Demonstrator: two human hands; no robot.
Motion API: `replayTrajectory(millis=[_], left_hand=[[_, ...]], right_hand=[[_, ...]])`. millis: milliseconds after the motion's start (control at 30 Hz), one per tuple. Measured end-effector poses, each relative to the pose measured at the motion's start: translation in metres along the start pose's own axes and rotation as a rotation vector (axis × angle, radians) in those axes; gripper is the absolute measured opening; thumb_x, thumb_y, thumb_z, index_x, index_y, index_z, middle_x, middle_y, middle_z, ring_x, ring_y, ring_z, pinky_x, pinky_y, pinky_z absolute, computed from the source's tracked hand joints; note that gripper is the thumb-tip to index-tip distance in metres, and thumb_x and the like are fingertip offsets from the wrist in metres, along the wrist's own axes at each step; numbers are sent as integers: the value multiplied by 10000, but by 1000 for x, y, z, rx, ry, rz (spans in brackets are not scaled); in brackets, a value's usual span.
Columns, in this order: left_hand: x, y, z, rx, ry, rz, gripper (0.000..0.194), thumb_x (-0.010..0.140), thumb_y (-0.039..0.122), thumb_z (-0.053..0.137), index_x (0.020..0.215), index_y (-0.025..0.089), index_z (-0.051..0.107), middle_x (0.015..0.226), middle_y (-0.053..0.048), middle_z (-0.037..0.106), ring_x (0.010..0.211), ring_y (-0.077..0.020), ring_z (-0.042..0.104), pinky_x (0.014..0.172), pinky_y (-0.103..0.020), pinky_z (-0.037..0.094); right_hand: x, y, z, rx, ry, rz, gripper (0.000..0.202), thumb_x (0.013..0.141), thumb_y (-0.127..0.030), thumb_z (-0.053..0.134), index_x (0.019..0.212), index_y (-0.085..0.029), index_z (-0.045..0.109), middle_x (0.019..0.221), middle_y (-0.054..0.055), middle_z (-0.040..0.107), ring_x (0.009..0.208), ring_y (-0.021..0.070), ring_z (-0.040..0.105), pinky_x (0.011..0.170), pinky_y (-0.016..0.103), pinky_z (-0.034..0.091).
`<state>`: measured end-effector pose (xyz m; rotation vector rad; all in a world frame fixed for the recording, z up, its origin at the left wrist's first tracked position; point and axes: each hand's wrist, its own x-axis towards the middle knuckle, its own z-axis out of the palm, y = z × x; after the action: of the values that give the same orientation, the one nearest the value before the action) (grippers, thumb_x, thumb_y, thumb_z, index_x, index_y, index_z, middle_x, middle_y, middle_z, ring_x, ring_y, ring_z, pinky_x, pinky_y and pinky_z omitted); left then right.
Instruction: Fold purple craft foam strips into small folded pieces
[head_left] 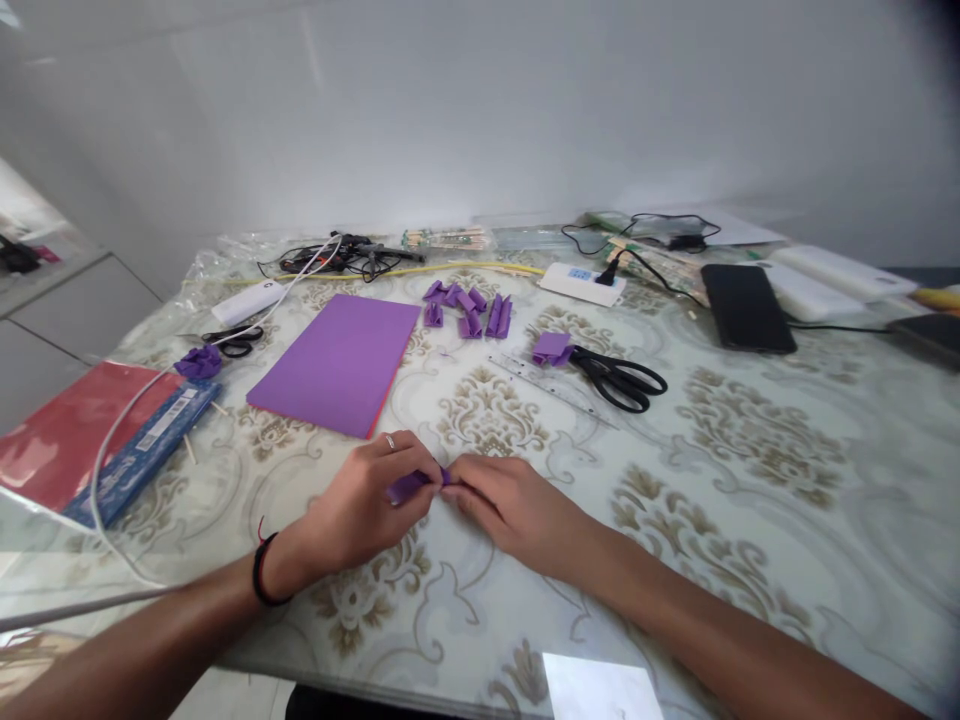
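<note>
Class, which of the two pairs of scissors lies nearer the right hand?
The black-handled scissors beside the clear ruler; the other pair lies far left, by the crumpled purple paper.

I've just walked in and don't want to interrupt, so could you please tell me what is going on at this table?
A person's left hand and right hand meet over the patterned tablecloth, both pinching a small purple paper strip. Beyond them sit several folded purple pieces, a ruler and black-handled scissors. A stack of purple sheets, with red showing beneath, lies on the person's left.
</note>
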<state>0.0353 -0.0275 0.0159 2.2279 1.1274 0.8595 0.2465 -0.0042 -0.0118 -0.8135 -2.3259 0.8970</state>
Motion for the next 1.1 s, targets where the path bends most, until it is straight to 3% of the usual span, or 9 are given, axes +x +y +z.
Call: replayTrajectory(millis=[133, 300, 467, 667, 733, 833, 967, 1100], left_hand=[[-1, 0, -1, 24, -16, -72, 131, 866, 67, 635, 927, 182, 652, 864, -15, 691, 782, -151, 631, 733, -272, 496], [1, -3, -10, -102, -14, -144, 255, 938, 257, 672, 1169, 202, 579, 953, -18, 699, 869, -165, 662, 815, -298, 532], [6, -8, -12, -144, 7, -168, 257, 925, 316, 716, 1133, 205, 612, 1031, -45, 702, 966, -195, 655, 880, -336, 534], [5, -17, -3, -586, -46, -283, 411, 901, 254, 741, 1259, 191, 550, 1080, -80, 726, 913, -179, 691, 778, -296, 554], [4, -16, -4, -640, -88, -297, 340, 906, 253, 738, 1206, 179, 596, 1068, -84, 742, 916, -185, 707, 778, -293, 557], [2, -12, -7, -435, -76, -252, 177, 913, 250, 734, 1062, 168, 684, 966, -61, 757, 861, -171, 697, 766, -274, 542], [-1, -6, -11, -101, -30, -92, 127, 912, 206, 724, 1036, 191, 700, 869, -8, 737, 738, -131, 656, 685, -229, 497], [-3, -4, -11, -4, -21, -2, 88, 924, 189, 712, 1010, 191, 693, 840, 5, 727, 707, -115, 651, 668, -206, 488]], right_hand=[[0, -4, -2, 67, 11, 38, 269, 1023, -217, 496, 759, -197, 539, 674, -15, 570, 601, 136, 525, 603, 255, 388], [0, -11, -10, 104, 68, 164, 282, 990, -231, 513, 710, -204, 530, 614, -20, 575, 564, 132, 520, 547, 251, 366], [0, -14, -16, 193, 208, 262, 278, 982, -274, 530, 719, -200, 579, 649, 1, 648, 586, 138, 569, 522, 243, 383], [0, -14, -11, 196, 265, 243, 258, 946, -273, 558, 699, -201, 572, 619, -17, 605, 562, 122, 508, 504, 231, 356], [-1, -13, -8, 178, 263, 208, 255, 937, -265, 581, 690, -202, 558, 619, -27, 592, 568, 116, 503, 528, 227, 368], [-2, -11, -7, 151, 244, 143, 244, 926, -256, 611, 700, -206, 536, 632, -36, 587, 588, 115, 521, 561, 223, 384], [-2, -9, -7, 124, 202, 86, 240, 936, -257, 611, 711, -210, 542, 646, -29, 587, 601, 124, 536, 571, 228, 392], [-1, -8, -8, 99, 200, 18, 222, 969, -254, 591, 751, -208, 595, 673, -23, 604, 622, 126, 547, 608, 238, 402]])
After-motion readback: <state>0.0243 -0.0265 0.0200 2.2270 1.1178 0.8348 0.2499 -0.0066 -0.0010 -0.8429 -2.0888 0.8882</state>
